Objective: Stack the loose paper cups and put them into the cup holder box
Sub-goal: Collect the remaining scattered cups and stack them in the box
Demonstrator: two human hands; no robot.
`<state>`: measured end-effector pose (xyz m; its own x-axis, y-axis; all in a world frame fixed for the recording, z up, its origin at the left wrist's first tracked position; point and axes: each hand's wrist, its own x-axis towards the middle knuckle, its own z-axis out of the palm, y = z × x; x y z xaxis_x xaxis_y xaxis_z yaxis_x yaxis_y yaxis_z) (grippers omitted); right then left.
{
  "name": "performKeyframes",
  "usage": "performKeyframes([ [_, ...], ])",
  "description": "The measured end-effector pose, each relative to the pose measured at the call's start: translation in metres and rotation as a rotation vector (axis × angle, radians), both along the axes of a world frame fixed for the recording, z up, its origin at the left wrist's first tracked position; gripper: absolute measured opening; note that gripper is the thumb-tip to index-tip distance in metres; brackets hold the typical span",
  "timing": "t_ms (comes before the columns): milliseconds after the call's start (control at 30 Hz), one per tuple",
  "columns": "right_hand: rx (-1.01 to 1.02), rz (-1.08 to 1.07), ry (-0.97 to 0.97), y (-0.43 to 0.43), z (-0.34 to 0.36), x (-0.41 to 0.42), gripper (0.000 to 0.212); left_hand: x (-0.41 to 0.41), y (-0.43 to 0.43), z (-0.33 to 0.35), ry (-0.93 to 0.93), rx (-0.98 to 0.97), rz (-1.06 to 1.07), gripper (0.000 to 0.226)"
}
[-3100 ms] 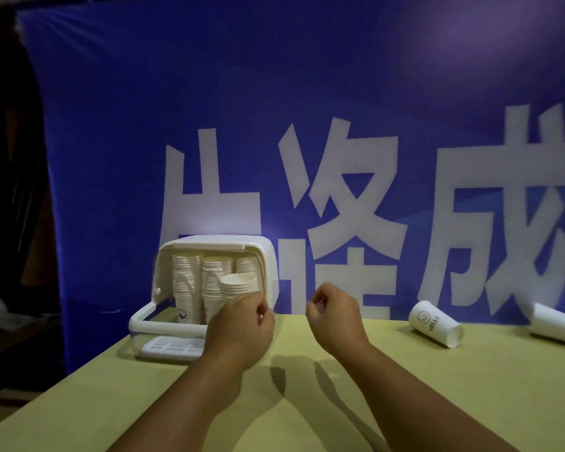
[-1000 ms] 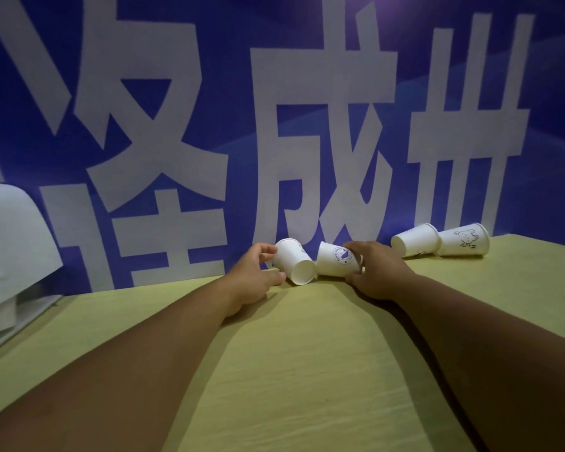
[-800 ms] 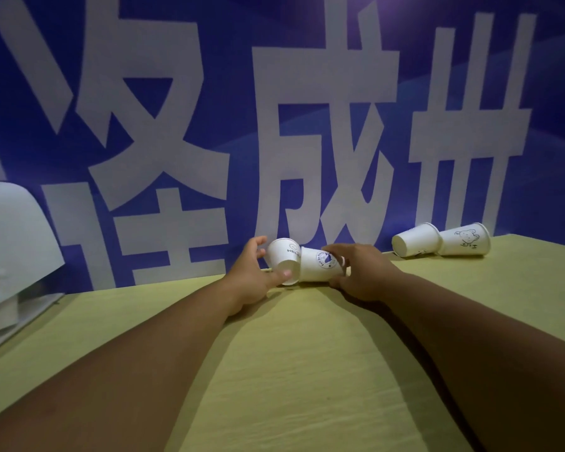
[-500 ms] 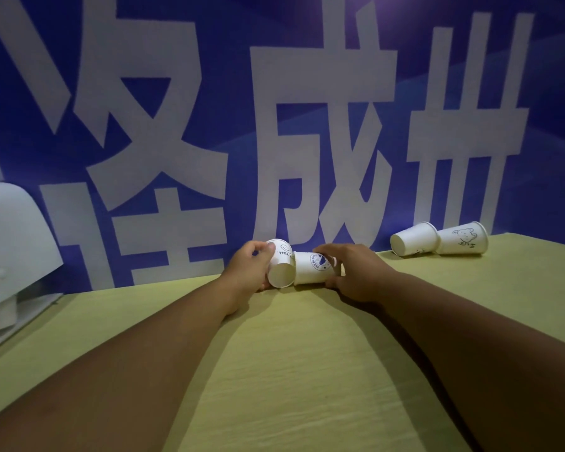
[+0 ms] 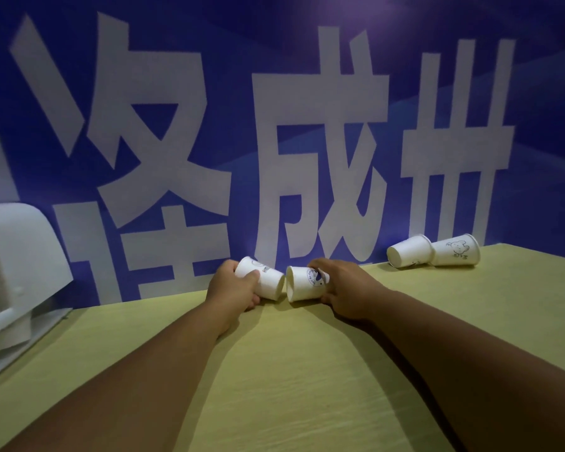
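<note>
- The left hand [image 5: 232, 287] was stretched far forward over the pale yellow-green wooden bench [image 5: 291, 370], with the arm almost straight. Its fingers were curled round a white paper cup with a small blue print [image 5: 261, 278], and the thumb lay on the near side of this cup.
- This cup was tilted, with its narrow end up to the left and its wide end down to the right. I could not tell whether it touched the bench.
- The right hand [image 5: 343, 288] was stretched forward in the same way. Its fingers were curled over the narrow end of a second white paper cup with a round blue logo [image 5: 304, 283].
- The second cup lay on its side with its open mouth turned to the left, just beside the wide end of the first cup.
- At the far right, two more cups lay on their sides near the wall, a plain white paper cup [image 5: 410, 261] and a white paper cup with a drawn bear [image 5: 459, 254]. Their narrow ends met.
- The white plastic cup holder box [image 5: 23, 256] stood at the left edge, well apart from both hands, and stacked cups showed dimly inside it.
- Behind the bench hung a blue banner with large white characters [image 5: 307, 141]. The light was dim.
</note>
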<state>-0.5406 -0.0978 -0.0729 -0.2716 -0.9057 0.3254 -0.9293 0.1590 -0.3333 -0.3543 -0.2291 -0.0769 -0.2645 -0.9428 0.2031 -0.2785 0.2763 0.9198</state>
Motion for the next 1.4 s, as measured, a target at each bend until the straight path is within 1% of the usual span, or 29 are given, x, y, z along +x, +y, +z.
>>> performKeyframes([
  [67,0.009,-0.025,-0.008,0.009,0.002,0.004,0.059,0.016,0.004,0.004,0.006,-0.018,0.024,0.019],
  [200,-0.042,-0.114,-0.128,0.023,0.010,0.018,0.056,0.056,0.013,0.019,-0.071,-0.111,0.041,0.029],
  [300,-0.150,-0.097,-0.205,0.028,0.021,0.048,0.057,0.109,0.031,0.030,-0.105,-0.223,0.065,0.035],
  [367,-0.238,-0.063,-0.299,0.028,0.027,0.075,0.066,0.147,0.040,0.034,-0.129,-0.301,0.080,0.031],
  [433,-0.300,0.005,-0.358,0.025,0.031,0.106,0.083,0.182,0.045,0.037,-0.182,-0.433,0.121,0.023],
  [500,-0.315,0.101,-0.347,0.018,0.034,0.135,0.099,0.216,0.047,0.042,-0.218,-0.579,0.171,0.012],
  [533,-0.314,0.142,-0.338,0.014,0.036,0.150,0.100,0.232,0.048,0.046,-0.235,-0.651,0.193,0.009],
  [600,-0.310,0.204,-0.348,0.005,0.040,0.177,0.096,0.262,0.048,0.053,-0.246,-0.801,0.245,0.017],
  [667,-0.294,0.224,-0.361,-0.006,0.043,0.205,0.090,0.290,0.047,0.055,-0.202,-0.929,0.306,0.021],
  [733,-0.290,0.235,-0.360,-0.017,0.044,0.234,0.083,0.312,0.043,0.052,-0.146,-0.994,0.394,0.023],
  [833,-0.371,0.270,-0.421,-0.035,0.050,0.275,0.071,0.336,0.031,0.057,-0.099,-0.993,0.488,0.032],
  [900,-0.444,0.297,-0.496,-0.048,0.057,0.302,0.056,0.349,0.023,0.064,-0.087,-0.996,0.533,0.031],
  [967,-0.496,0.295,-0.512,-0.062,0.064,0.328,0.039,0.364,0.013,0.068,-0.101,-0.982,0.567,0.030],
  [1033,-0.546,0.288,-0.542,-0.075,0.071,0.353,0.029,0.376,0.004,0.067,-0.163,-0.955,0.607,0.031],
  [1133,-0.640,0.264,-0.577,-0.091,0.084,0.383,0.017,0.386,-0.002,0.066,-0.313,-0.914,0.634,0.035],
  [1200,-0.675,0.248,-0.606,-0.098,0.089,0.397,0.011,0.387,-0.002,0.067,-0.419,-0.885,0.630,0.031],
  [1233,-0.691,0.245,-0.611,-0.100,0.090,0.401,0.010,0.387,0.000,0.067,-0.464,-0.878,0.631,0.024],
  [1300,-0.713,0.246,-0.568,-0.102,0.087,0.405,0.013,0.386,0.004,0.071,-0.505,-0.864,0.643,0.012],
  [1400,-0.723,0.239,-0.516,-0.103,0.085,0.403,0.021,0.385,0.005,0.072,-0.587,-0.810,0.668,0.009],
])
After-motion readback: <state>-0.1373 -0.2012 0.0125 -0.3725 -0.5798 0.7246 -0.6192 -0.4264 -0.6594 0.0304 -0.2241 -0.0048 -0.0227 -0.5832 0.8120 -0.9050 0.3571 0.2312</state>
